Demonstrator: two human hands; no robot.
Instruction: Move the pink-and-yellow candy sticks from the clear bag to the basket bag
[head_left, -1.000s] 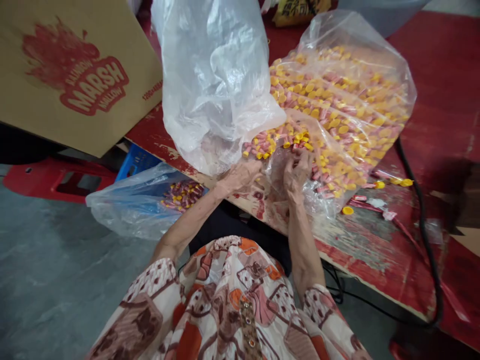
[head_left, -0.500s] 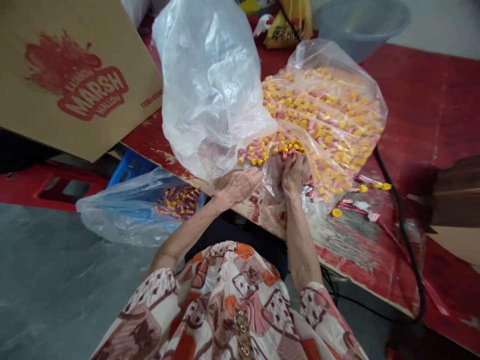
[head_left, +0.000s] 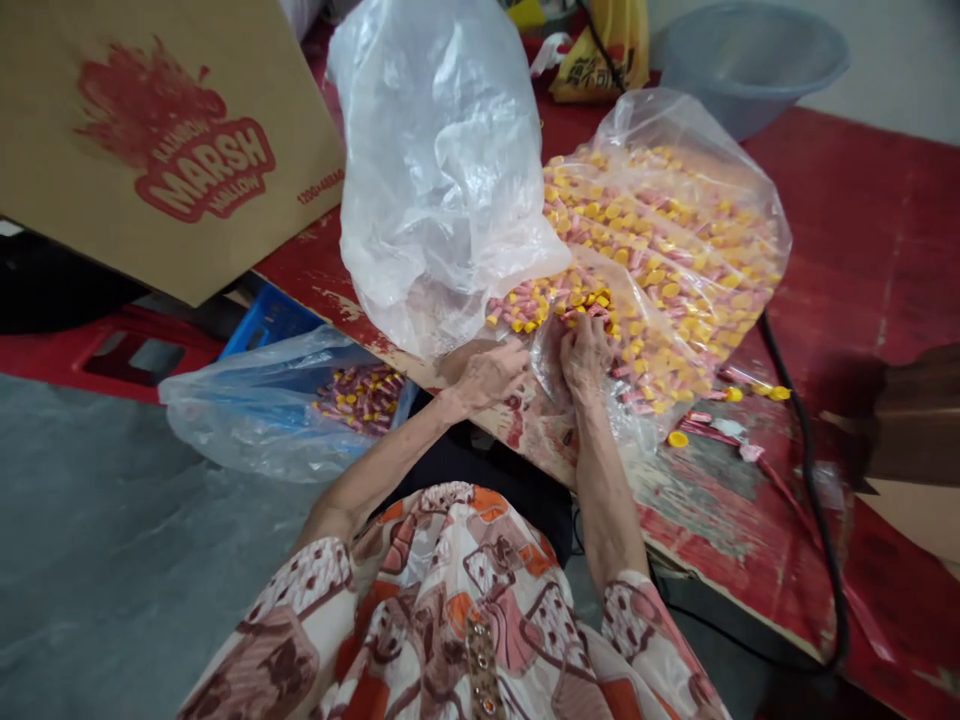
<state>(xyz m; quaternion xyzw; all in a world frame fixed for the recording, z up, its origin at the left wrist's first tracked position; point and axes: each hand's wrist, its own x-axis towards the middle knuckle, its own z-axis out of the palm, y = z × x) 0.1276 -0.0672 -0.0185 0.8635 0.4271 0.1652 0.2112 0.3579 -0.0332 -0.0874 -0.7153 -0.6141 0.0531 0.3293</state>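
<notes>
A large clear plastic bag (head_left: 697, 200) full of small pink and yellow pieces (head_left: 660, 260) lies open on the red board (head_left: 862, 240). My left hand (head_left: 491, 372) rests at the bag's mouth with its fingers curled, just below a loose heap of the pieces (head_left: 547, 300). My right hand (head_left: 585, 350) sits beside it, fingers bent down into the pieces at the bag's opening. What either hand holds is hidden. The bag's empty upper flap (head_left: 442, 170) stands up behind my left hand.
A cardboard box (head_left: 165, 130) printed "MARSH MALLOW" leans at the left. Below the board's edge a second plastic bag (head_left: 277, 400) holds more pieces over a blue crate (head_left: 270, 320). A black cable (head_left: 806, 470) runs along the right; a grey basin (head_left: 750, 55) stands at the back.
My hands have stayed at the bag's mouth, both shifting slightly among the pieces. The view has tilted, bringing the grey basin into sight.
</notes>
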